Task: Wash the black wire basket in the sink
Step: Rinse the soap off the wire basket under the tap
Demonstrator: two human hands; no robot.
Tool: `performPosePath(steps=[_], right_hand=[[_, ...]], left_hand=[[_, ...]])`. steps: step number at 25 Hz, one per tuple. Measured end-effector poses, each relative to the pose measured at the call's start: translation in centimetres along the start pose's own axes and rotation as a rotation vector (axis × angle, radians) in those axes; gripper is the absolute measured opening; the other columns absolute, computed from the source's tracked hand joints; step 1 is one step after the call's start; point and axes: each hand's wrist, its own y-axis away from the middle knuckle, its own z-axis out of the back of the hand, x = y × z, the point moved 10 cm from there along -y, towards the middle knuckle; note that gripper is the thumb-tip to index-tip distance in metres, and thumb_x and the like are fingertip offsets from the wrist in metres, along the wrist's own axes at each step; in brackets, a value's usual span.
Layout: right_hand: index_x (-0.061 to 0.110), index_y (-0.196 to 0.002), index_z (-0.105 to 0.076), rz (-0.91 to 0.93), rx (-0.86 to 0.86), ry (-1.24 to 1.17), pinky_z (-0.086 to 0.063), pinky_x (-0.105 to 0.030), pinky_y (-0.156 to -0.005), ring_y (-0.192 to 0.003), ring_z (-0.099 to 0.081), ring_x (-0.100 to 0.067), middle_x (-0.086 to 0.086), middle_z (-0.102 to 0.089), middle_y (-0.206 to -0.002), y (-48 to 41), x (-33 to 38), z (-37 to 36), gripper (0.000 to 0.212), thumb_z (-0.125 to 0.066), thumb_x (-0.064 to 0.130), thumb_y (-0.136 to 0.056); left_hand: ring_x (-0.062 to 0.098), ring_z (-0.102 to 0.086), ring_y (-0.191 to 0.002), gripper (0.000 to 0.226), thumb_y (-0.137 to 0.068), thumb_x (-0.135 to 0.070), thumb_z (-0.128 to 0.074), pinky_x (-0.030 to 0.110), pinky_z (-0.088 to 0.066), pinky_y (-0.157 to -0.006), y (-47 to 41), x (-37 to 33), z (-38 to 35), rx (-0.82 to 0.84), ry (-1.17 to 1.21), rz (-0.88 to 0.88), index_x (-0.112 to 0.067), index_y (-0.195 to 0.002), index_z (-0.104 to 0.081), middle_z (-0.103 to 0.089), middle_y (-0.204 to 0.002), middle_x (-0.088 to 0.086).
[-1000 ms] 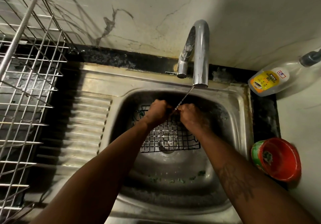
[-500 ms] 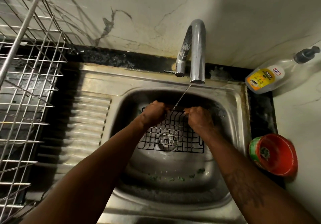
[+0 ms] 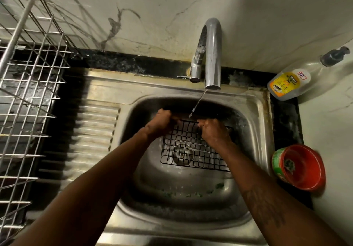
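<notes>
Part of the top rim of the black wire basket (image 3: 193, 157) hides behind the left hand (image 3: 159, 124) and right hand (image 3: 214, 132), whose fingers curl round it. One basket (a square-mesh grid, tilted up) stands in the sink (image 3: 264, 131) over the drain (image 3: 181, 154), under the thin stream of one tap (image 3: 212, 54).

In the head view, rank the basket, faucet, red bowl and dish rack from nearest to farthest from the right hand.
1. Basket, gripped by the right hand.
2. Faucet, behind and above the hand.
3. Red bowl, off to the right.
4. Dish rack, far left.
</notes>
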Motion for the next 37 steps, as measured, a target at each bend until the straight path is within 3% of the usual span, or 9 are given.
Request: performPosePath(steps=[4, 9, 12, 17, 22, 27, 29, 32, 37], right_hand=[[0.022, -0.12, -0.072, -0.021, -0.052, -0.071, -0.057, -0.04, -0.089, -0.104, -0.067, -0.032, -0.011, -0.072, -0.115, 0.3, 0.6, 0.7, 0.039, -0.053, 0.001, -0.093], [0.012, -0.111, -0.069, -0.049, -0.011, 0.024, -0.051, -0.037, -0.08, -0.1, -0.066, -0.033, -0.016, -0.069, -0.109, 0.4, -0.2, 0.3, 0.026, -0.046, 0.015, -0.101], [0.029, -0.124, -0.068, -0.023, -0.026, 0.014, -0.053, -0.033, -0.084, -0.102, -0.067, -0.028, -0.005, -0.071, -0.113, 0.5, -0.5, 0.6, 0.036, -0.056, 0.012, -0.096], [0.028, -0.118, -0.07, 0.006, -0.049, 0.102, -0.056, -0.035, -0.081, -0.099, -0.068, -0.029, -0.004, -0.073, -0.106, 0.8, 0.6, 0.7, 0.029, -0.056, 0.015, -0.096], [0.027, -0.114, -0.069, -0.048, -0.069, 0.126, -0.054, -0.034, -0.075, -0.091, -0.069, -0.029, -0.004, -0.073, -0.099, 1.7, -0.1, 0.9, 0.035, -0.054, 0.008, -0.089], [0.02, -0.103, -0.072, -0.165, 0.001, 0.066, -0.051, -0.032, -0.075, -0.092, -0.068, -0.027, -0.006, -0.072, -0.097, 2.7, -1.5, 0.4, 0.017, -0.061, 0.021, -0.091], [0.019, -0.102, -0.072, -0.142, 0.007, 0.045, -0.049, -0.031, -0.071, -0.09, -0.068, -0.027, -0.008, -0.072, -0.098, 2.6, -0.8, -0.1, 0.021, -0.054, 0.029, -0.099], [0.014, -0.106, -0.07, -0.106, 0.039, 0.022, -0.052, -0.034, -0.074, -0.095, -0.069, -0.032, -0.014, -0.071, -0.103, 1.6, 0.9, -0.8, 0.02, -0.053, 0.015, -0.096], [0.013, -0.108, -0.068, -0.135, 0.027, 0.046, -0.052, -0.033, -0.077, -0.096, -0.067, -0.029, -0.011, -0.069, -0.103, 1.5, 1.3, -0.6, 0.02, -0.059, 0.008, -0.091]], left_hand=[[0.031, -0.071, -0.09, 0.02, -0.099, -0.012, -0.059, 0.038, -0.058, -0.081, 1.2, -2.8, -0.5, -0.045, -0.094, -0.101, -0.011, -0.108, -0.077, -0.075, -0.097, 0.014], [0.034, -0.064, -0.111, 0.045, -0.094, 0.004, -0.052, 0.04, -0.052, -0.093, 1.3, -10.1, -2.2, -0.026, -0.196, -0.243, -0.017, -0.13, -0.068, -0.07, -0.121, 0.017], [0.034, -0.065, -0.108, 0.049, -0.096, 0.003, -0.047, 0.039, -0.053, -0.087, 1.7, -9.3, -1.5, -0.07, -0.279, -0.279, -0.017, -0.138, -0.062, -0.066, -0.121, 0.018], [0.037, -0.071, -0.089, 0.024, -0.096, -0.011, -0.053, 0.042, -0.058, -0.077, 1.8, -1.4, 0.6, -0.124, -0.231, -0.059, -0.012, -0.105, -0.075, -0.073, -0.094, 0.016], [0.036, -0.059, -0.077, 0.04, -0.092, -0.021, -0.034, 0.038, -0.041, -0.063, 1.8, -5.1, -0.9, -0.121, -0.131, -0.094, -0.005, -0.103, -0.069, -0.066, -0.092, 0.02], [0.035, -0.067, -0.094, 0.026, -0.102, -0.014, -0.051, 0.044, -0.056, -0.082, 0.3, -5.9, -1.6, -0.021, -0.11, -0.11, -0.007, -0.11, -0.074, -0.07, -0.105, 0.02], [0.033, -0.068, -0.097, 0.027, -0.102, -0.012, -0.051, 0.044, -0.058, -0.086, -0.1, -6.1, -1.7, 0.003, -0.105, -0.134, -0.008, -0.114, -0.074, -0.071, -0.109, 0.019], [0.029, -0.072, -0.096, 0.025, -0.1, -0.012, -0.054, 0.039, -0.06, -0.086, -0.5, -6.4, -2.1, 0.035, -0.084, -0.16, -0.014, -0.114, -0.075, -0.074, -0.106, 0.014], [0.024, -0.071, -0.095, 0.021, -0.098, -0.017, -0.067, 0.028, -0.052, -0.077, 0.9, -5.8, 0.1, -0.174, -0.008, -0.129, -0.014, -0.117, -0.073, -0.074, -0.107, 0.009]])
